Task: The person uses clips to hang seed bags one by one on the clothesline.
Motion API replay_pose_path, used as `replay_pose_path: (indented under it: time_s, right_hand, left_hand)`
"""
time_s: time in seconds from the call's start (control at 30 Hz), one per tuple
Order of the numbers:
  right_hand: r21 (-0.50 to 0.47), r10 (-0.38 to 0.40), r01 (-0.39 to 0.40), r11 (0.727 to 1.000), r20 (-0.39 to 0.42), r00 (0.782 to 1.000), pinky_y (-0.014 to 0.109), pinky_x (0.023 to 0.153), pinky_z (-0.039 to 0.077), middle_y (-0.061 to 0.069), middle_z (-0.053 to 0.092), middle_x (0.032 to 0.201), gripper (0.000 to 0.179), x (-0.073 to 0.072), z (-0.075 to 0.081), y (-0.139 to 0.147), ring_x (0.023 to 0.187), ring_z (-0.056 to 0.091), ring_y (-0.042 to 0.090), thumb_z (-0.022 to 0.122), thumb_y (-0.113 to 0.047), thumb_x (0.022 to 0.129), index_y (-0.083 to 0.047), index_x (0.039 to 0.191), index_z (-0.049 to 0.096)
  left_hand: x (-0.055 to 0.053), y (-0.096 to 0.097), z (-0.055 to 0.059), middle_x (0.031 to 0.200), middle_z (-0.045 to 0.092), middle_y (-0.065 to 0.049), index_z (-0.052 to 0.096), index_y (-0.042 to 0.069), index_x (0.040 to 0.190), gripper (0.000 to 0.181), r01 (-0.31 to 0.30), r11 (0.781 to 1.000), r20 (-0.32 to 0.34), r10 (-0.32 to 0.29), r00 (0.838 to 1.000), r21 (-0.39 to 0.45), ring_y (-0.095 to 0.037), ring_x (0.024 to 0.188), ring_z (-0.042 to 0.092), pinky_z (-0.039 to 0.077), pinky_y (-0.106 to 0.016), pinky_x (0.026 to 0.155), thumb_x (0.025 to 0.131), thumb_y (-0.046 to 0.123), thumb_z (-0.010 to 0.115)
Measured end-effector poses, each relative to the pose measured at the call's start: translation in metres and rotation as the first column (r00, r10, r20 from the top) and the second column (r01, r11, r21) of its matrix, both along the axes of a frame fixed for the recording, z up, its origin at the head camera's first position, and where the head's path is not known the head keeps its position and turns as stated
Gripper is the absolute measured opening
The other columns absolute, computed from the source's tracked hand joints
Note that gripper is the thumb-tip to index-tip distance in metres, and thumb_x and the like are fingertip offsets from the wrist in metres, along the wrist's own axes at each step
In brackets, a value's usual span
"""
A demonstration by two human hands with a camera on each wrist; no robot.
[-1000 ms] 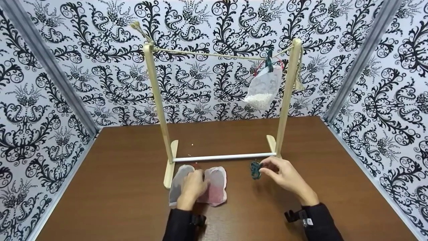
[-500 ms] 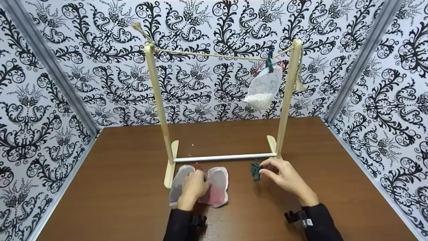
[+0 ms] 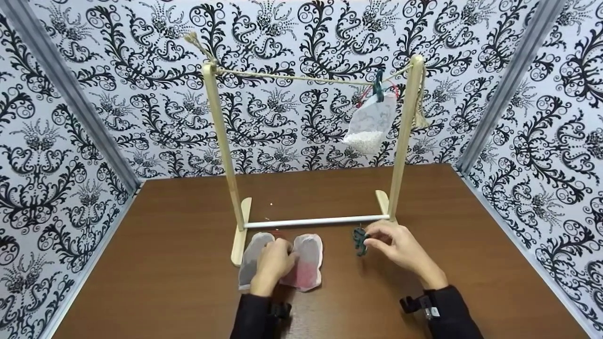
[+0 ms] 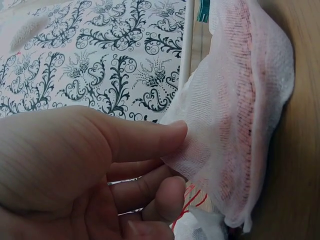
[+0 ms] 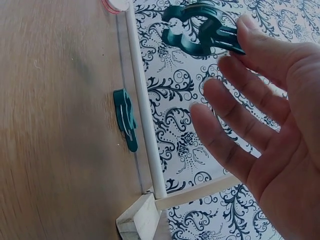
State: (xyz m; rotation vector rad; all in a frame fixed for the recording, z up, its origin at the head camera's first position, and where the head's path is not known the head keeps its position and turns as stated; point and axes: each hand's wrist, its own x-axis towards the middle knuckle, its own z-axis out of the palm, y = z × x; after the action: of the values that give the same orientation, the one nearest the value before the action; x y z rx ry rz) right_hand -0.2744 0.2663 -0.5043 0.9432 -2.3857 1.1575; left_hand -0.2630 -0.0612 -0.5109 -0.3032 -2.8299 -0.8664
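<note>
My left hand (image 3: 275, 263) pinches the edge of a white mesh bag (image 4: 220, 115) with pink contents, its thumb and forefinger on the fabric. The same bag stands out to the right of the hand in the head view. Left of it lies a second mesh bag (image 3: 249, 268) with grey contents, partly covered by the hand. My right hand (image 3: 400, 245) pinches a dark green clothespin (image 5: 195, 30) between thumb and forefinger at its handle end, jaws pointing away from the palm; the other fingers are spread. Another green clothespin (image 5: 124, 119) lies on the table beside the white bar.
A wooden frame (image 3: 220, 141) stands on the table with a rope (image 3: 292, 76) strung across its top. At the rope's right end, a green clothespin (image 3: 378, 87) holds a mesh bag (image 3: 370, 129) of white grains. A white bar (image 3: 315, 221) joins the frame's feet.
The pink bag has shifted slightly right under my left hand. The clothespin in my right hand has turned a little; both hands stay nearly in place.
</note>
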Motion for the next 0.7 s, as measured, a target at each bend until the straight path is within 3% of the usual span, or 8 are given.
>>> replay_pose_path:
  time_s: [0.13,0.43,0.7]
  right_hand:
    - [-0.016,0.004,-0.004,1.000,-0.003,1.000,0.032,0.064,0.056,-0.005,0.071,0.096,0.012,-0.001,0.000,-0.002,0.081,0.068,0.012,0.075,-0.010,0.092,-0.007,0.104,0.074]
    - [-0.038,-0.006,0.006,0.999,0.011,1.000,0.033,0.062,0.056,-0.007,0.071,0.092,0.012,-0.003,0.000,-0.005,0.075,0.067,0.014,0.076,-0.011,0.090,-0.009,0.103,0.075]
    - [-0.067,-0.027,0.025,0.997,-0.029,0.999,0.027,0.057,0.052,0.000,0.074,0.090,0.019,0.000,0.001,-0.006,0.065,0.065,0.017,0.079,0.000,0.084,-0.009,0.100,0.076]
  left_hand:
    - [-0.001,-0.001,-0.001,0.053,0.038,0.008,0.038,0.018,0.053,0.049,0.009,1.000,-0.019,-0.009,1.000,0.001,-0.015,0.052,0.039,0.031,-0.034,0.049,0.084,0.010,0.075]
    - [-0.002,-0.002,0.001,0.053,0.044,0.006,0.042,0.016,0.052,0.045,0.013,1.000,-0.045,-0.014,0.999,-0.018,-0.018,0.053,0.043,0.035,-0.038,0.051,0.084,0.009,0.073]
    - [0.001,0.008,0.002,0.053,0.047,0.007,0.045,0.017,0.052,0.043,0.020,1.000,-0.068,-0.021,0.997,-0.014,-0.016,0.051,0.047,0.036,-0.036,0.048,0.084,0.011,0.074]
